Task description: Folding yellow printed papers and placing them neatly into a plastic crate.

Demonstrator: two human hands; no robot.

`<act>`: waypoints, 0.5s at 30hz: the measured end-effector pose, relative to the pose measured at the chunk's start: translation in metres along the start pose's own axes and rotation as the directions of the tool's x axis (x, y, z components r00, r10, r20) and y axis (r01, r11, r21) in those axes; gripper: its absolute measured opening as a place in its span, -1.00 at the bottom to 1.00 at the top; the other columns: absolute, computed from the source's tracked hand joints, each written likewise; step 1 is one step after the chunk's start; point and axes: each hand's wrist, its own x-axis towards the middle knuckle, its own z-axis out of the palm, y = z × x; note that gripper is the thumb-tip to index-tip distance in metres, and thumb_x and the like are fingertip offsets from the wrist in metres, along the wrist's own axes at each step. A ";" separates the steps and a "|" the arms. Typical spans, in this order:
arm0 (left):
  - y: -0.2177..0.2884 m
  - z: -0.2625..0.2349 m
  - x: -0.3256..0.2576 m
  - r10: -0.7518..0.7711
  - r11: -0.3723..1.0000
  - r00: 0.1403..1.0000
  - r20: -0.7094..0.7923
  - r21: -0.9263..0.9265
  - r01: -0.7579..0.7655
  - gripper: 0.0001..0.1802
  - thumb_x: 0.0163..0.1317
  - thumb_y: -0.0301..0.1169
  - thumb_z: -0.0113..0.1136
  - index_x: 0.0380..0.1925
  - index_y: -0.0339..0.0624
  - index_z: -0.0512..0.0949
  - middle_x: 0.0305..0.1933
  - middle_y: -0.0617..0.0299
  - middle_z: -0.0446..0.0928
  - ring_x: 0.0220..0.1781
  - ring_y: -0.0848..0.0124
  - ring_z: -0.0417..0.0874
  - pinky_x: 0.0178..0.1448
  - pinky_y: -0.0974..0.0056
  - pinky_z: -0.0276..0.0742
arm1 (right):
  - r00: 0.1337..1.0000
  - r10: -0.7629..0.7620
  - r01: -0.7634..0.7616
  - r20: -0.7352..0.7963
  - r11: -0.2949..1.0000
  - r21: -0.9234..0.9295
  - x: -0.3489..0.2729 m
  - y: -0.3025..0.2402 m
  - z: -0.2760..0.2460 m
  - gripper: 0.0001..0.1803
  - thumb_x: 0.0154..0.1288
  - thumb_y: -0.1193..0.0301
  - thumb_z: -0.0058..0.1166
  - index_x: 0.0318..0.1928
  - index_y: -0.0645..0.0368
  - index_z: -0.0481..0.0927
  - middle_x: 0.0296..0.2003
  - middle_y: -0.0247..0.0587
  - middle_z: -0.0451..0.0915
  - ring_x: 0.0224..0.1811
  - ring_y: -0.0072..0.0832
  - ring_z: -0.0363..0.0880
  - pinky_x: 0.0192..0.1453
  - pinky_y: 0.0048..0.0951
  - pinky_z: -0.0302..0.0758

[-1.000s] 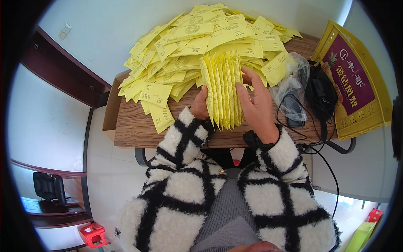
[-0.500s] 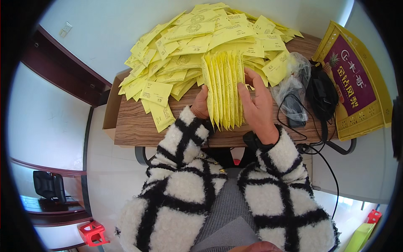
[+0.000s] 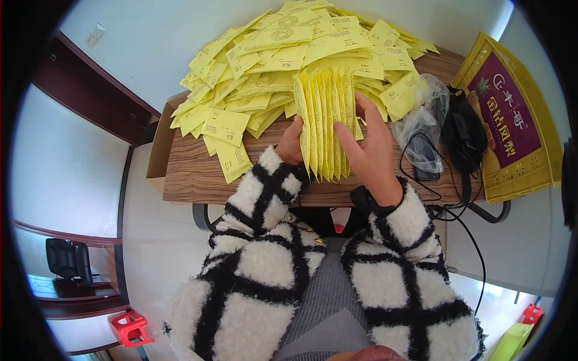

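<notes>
A stack of yellow packets (image 3: 325,129) stands on edge between my two hands, over the near side of the wood-grain table (image 3: 195,174). Its packets are flat, puffed and pressed side by side. My left hand (image 3: 291,143) is closed on the stack's left side, with most of its fingers hidden. On the right, my right hand (image 3: 376,150) grips the other side, its thumb lying across the packets' near edges and its fingers curled at the back. Behind the stack, a large heap of similar yellow packets (image 3: 271,87) covers the table's far part.
Right of the heap lie a clear plastic bag (image 3: 418,111), a black bag (image 3: 463,135) and a dark cable (image 3: 462,225) hanging off the table. A yellow crate (image 3: 527,174) with a purple panel stands at the right edge. A cardboard box (image 3: 158,147) sits beside the table's left end.
My right thumb has slid left, from the stack's right edge onto the packets' near edges. The stack has shifted slightly away from me and to the right, still between both hands.
</notes>
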 end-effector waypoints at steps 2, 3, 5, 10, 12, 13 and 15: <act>0.000 -0.002 0.000 -0.006 1.000 1.000 0.013 -0.007 0.006 -0.08 0.24 0.16 0.25 0.44 -0.15 0.22 0.39 0.06 0.39 0.38 0.20 0.45 0.46 0.04 0.36 | 1.000 0.004 -0.004 0.004 1.000 0.008 -0.001 0.000 0.001 -0.43 0.26 0.43 0.17 0.23 0.40 0.37 -0.03 0.15 0.56 0.03 -0.03 0.54 0.17 -0.15 0.43; 0.000 -0.003 -0.001 -0.013 1.000 1.000 0.029 -0.014 0.013 -0.09 0.25 0.15 0.25 0.44 -0.15 0.22 0.39 0.06 0.39 0.38 0.20 0.45 0.46 0.04 0.36 | 1.000 0.009 -0.009 0.000 1.000 0.016 -0.001 0.000 0.002 -0.44 0.26 0.44 0.16 0.23 0.40 0.36 -0.03 0.15 0.56 0.03 -0.03 0.54 0.17 -0.15 0.43; 0.000 -0.004 -0.002 -0.023 0.999 0.999 0.023 -0.027 0.023 -0.10 0.25 0.14 0.25 0.44 -0.15 0.22 0.40 0.06 0.39 0.39 0.20 0.44 0.46 0.05 0.36 | 1.000 0.015 -0.015 -0.004 1.000 0.022 -0.002 0.000 0.002 -0.45 0.27 0.46 0.14 0.23 0.40 0.36 -0.02 0.16 0.56 0.04 -0.03 0.54 0.18 -0.15 0.43; 0.000 -0.006 -0.004 -0.042 0.997 0.999 0.032 -0.066 0.044 -0.10 0.26 0.13 0.25 0.44 -0.14 0.22 0.41 0.06 0.38 0.40 0.21 0.43 0.47 0.06 0.35 | 0.999 0.039 -0.039 -0.007 0.998 0.042 -0.002 0.000 0.004 -0.45 0.28 0.47 0.12 0.24 0.40 0.35 0.00 0.17 0.55 0.07 -0.02 0.53 0.20 -0.15 0.42; 0.000 -0.009 -0.004 -0.031 0.997 0.998 0.046 -0.067 0.034 -0.11 0.27 0.13 0.24 0.44 -0.14 0.21 0.42 0.06 0.36 0.41 0.21 0.42 0.48 0.06 0.33 | 0.999 0.033 -0.033 -0.001 0.999 0.043 -0.002 0.000 0.004 -0.45 0.28 0.46 0.13 0.24 0.41 0.35 0.01 0.18 0.55 0.07 -0.02 0.53 0.21 -0.15 0.42; 0.000 -0.009 -0.004 -0.031 0.997 0.998 0.046 -0.068 0.034 -0.11 0.27 0.13 0.24 0.44 -0.14 0.21 0.42 0.06 0.36 0.41 0.21 0.42 0.48 0.06 0.33 | 1.000 0.028 -0.028 0.003 0.999 0.043 -0.002 0.000 0.004 -0.45 0.29 0.45 0.13 0.24 0.41 0.35 0.01 0.18 0.55 0.08 -0.02 0.53 0.21 -0.15 0.41; -0.002 -0.009 -0.004 -0.018 0.998 0.999 0.043 -0.061 0.021 -0.12 0.28 0.13 0.22 0.45 -0.13 0.21 0.42 0.07 0.36 0.41 0.22 0.42 0.49 0.06 0.33 | 1.000 0.015 -0.015 0.004 0.999 0.038 -0.003 0.001 0.005 -0.44 0.29 0.44 0.14 0.24 0.42 0.34 0.02 0.18 0.54 0.08 -0.02 0.53 0.21 -0.15 0.41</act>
